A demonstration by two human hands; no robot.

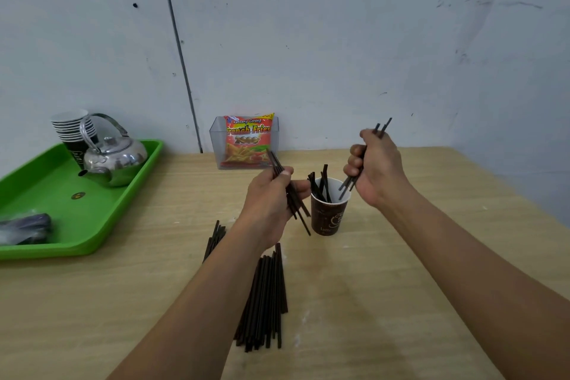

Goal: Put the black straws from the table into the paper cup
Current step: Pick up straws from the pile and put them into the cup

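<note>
The right hand [377, 168] is closed in a fist round a few black straws [348, 186], fingers curled tight. Their lower ends slant down to the rim of the paper cup [327, 217], which is just left of and below the hand. The left hand [271, 194] pinches another small bunch [297, 210] between thumb and curled fingers. The bunch is tilted, and its lower ends hang just beside the cup's left wall.

The cup stands upright on the table [416, 256] between the two hands, nearer the far edge than the near one. Several straws [322, 183] lean inside it. A loose pile of straws [266, 299] lies flat toward the near edge beside the left forearm, and a few more [215, 237] show left of that arm.

At the left edge sits a green tray [92, 225] carrying a steel kettle [115, 160] and stacked cups [71, 125]. A snack packet [248, 140] stands in a clear box [217, 148] at the far edge.
</note>
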